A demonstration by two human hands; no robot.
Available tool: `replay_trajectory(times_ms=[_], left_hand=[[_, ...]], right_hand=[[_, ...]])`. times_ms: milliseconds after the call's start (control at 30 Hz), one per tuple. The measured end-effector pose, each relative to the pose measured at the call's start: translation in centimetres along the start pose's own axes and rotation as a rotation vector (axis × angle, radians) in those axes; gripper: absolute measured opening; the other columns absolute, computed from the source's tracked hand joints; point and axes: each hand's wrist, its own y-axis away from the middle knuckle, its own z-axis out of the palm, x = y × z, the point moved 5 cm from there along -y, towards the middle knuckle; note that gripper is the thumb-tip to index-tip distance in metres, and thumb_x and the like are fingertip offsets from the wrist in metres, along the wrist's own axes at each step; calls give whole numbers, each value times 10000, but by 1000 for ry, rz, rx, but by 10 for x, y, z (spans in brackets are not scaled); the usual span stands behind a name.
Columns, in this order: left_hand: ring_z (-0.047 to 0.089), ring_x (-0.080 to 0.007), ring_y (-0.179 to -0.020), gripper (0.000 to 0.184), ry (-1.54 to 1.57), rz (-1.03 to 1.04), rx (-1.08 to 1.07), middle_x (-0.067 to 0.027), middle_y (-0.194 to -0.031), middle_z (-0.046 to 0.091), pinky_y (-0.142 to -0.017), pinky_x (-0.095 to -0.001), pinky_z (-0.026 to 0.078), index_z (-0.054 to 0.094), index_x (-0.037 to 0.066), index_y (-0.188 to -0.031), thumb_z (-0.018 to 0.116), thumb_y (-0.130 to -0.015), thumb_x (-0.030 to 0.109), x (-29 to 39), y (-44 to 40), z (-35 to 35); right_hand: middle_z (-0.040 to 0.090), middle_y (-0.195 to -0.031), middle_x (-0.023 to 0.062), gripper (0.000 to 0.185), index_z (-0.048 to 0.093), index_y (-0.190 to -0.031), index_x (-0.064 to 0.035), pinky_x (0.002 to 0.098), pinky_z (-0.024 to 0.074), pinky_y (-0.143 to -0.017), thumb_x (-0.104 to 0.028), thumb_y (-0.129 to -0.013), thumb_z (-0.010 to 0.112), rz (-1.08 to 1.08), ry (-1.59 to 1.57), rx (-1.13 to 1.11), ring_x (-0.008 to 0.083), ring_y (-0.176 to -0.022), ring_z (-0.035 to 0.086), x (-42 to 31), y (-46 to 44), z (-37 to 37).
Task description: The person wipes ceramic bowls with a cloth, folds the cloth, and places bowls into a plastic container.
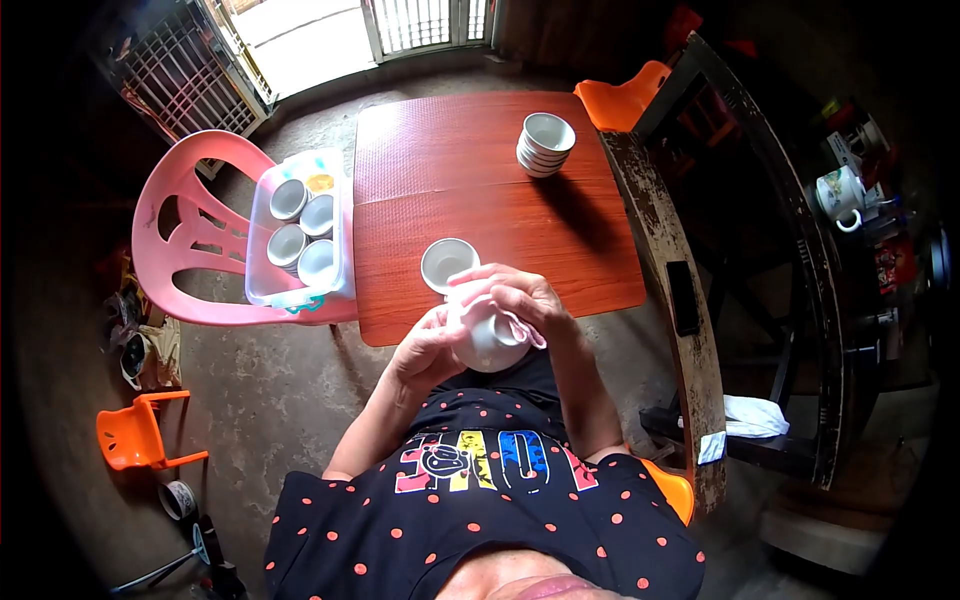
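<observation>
A small white bowl (490,352) is held over the near edge of the table, its rounded underside towards me. My left hand (428,345) is closed round the bowl's left side. My right hand (528,298) grips a pale pink cloth (522,328), pressed against the bowl's upper right part. Just beyond my hands, a second white bowl (449,264) stands upright on the table, partly covered by my fingers. Farther back on the right is a stack of several white bowls (547,143).
A clear plastic box (350,235) with stacked bowls rests on a pink chair (160,235), left of the reddish-brown table (430,150). Along the right runs a worn wooden bench (655,215) bearing a dark phone-like object (683,297). Orange chairs (130,437) stand around.
</observation>
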Motion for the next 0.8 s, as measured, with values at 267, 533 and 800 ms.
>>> replay_trajectory(times_ms=[267,533,800], left_hand=[[602,-227,-1064,471,-540,85,140,-148,-1170,604,-957,-395,471,503,-51,-1231,679,-830,123,-3,-2,-12],[586,-114,-939,332,-582,81,108,-46,-1030,630,-847,-266,481,585,-50,-1140,676,-826,9,3,-9,-8],[614,-143,-918,287,-1053,285,130,-90,-985,636,-804,-275,501,573,-59,-1104,625,-825,-21,1,2,-16]], right_hand=[[579,-1197,187,449,533,-1204,48,372,399,-1006,-321,-968,431,-379,406,408,271,-1187,518,18,9,-8],[487,-1330,119,499,453,-1313,-6,370,407,-1007,-364,-980,353,-188,-919,603,247,-1200,496,73,8,4],[613,-1109,113,233,676,-991,-62,398,417,-976,-211,-845,573,-571,1325,138,247,-1155,530,-22,11,39]])
